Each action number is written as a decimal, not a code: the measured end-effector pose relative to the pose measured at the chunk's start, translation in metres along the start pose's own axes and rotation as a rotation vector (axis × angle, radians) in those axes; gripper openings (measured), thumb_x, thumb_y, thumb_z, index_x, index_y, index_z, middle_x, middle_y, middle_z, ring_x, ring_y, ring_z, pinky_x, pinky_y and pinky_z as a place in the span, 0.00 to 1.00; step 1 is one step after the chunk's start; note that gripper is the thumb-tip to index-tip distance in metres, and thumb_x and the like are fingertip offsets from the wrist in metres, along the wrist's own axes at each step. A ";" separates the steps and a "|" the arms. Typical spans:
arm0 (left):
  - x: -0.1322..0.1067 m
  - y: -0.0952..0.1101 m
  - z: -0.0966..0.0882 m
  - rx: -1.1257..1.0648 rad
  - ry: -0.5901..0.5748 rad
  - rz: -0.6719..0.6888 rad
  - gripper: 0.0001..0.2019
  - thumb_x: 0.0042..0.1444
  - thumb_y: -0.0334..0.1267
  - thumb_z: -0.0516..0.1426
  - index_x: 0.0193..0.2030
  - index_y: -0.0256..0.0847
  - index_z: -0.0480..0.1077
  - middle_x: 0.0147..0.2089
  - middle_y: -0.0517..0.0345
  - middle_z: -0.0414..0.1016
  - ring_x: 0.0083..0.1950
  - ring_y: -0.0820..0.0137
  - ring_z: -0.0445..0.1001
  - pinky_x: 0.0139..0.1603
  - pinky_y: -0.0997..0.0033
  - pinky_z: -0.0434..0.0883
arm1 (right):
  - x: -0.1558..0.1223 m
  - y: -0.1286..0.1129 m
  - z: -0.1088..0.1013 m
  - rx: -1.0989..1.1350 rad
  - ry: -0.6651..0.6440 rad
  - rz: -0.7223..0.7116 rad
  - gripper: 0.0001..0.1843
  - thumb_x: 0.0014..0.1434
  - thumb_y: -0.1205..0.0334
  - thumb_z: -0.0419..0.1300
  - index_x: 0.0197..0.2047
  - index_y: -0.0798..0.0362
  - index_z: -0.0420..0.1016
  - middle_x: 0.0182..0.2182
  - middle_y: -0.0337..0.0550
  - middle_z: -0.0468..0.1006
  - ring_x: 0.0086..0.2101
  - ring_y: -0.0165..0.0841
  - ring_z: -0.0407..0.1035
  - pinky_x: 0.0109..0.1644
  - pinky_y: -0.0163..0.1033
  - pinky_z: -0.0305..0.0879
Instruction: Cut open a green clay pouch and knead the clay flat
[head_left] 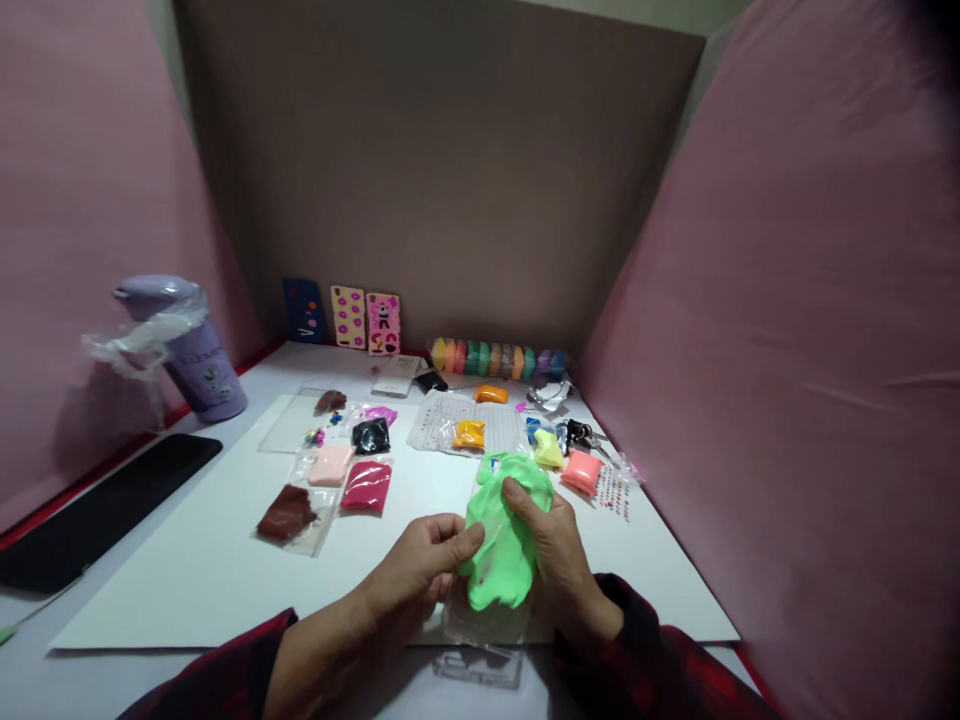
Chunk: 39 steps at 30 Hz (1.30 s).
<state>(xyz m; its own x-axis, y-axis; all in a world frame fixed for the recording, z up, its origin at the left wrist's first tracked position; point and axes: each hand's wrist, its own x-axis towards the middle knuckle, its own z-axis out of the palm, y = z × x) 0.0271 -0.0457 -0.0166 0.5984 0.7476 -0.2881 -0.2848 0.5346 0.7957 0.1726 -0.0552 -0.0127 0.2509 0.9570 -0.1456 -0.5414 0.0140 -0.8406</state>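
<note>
A bright green sheet of modelling clay [504, 560] with an uneven edge covers much of a clear phone case [487, 627]. The case is held up above the front of the white board, and its see-through lower end shows below the clay. My left hand [427, 560] grips the left side, thumb lying on the clay's edge and fingers partly hidden behind. From the right, my right hand [559, 550] clasps the other side with its thumb pressed onto the upper clay; its fingers are mostly out of sight.
On the white board [375, 590] lie bagged clays: brown [287, 513], red [367, 486], black [371, 435], coral [582, 472]. Decorated phone cases [349, 318] lean at the back beside a row of coloured clay [499, 358]. A purple tumbler [199, 350] and black phone [112, 510] are left.
</note>
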 end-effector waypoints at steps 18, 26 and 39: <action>0.003 -0.005 -0.008 0.028 0.021 0.041 0.17 0.35 0.40 0.71 0.25 0.34 0.69 0.23 0.55 0.75 0.23 0.71 0.70 0.26 0.73 0.62 | -0.003 -0.003 0.001 -0.003 -0.029 -0.026 0.16 0.46 0.56 0.71 0.36 0.56 0.75 0.25 0.39 0.79 0.25 0.36 0.73 0.31 0.39 0.70; -0.008 0.011 0.005 -0.099 0.001 0.024 0.16 0.49 0.46 0.64 0.26 0.30 0.75 0.24 0.51 0.73 0.27 0.71 0.69 0.32 0.71 0.65 | -0.001 -0.007 -0.001 -0.020 0.006 -0.056 0.16 0.48 0.54 0.69 0.36 0.55 0.75 0.26 0.42 0.79 0.24 0.35 0.73 0.28 0.38 0.70; -0.002 0.003 -0.007 0.129 0.141 0.055 0.18 0.41 0.48 0.68 0.27 0.33 0.74 0.24 0.56 0.73 0.24 0.72 0.70 0.25 0.73 0.66 | -0.001 -0.001 -0.002 -0.028 0.035 -0.086 0.15 0.46 0.55 0.71 0.35 0.54 0.76 0.25 0.38 0.77 0.24 0.34 0.72 0.33 0.40 0.70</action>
<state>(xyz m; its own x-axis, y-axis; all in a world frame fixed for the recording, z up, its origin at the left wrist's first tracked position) 0.0197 -0.0425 -0.0173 0.4707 0.8273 -0.3067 -0.2108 0.4430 0.8714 0.1748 -0.0572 -0.0127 0.3236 0.9419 -0.0902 -0.4938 0.0868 -0.8652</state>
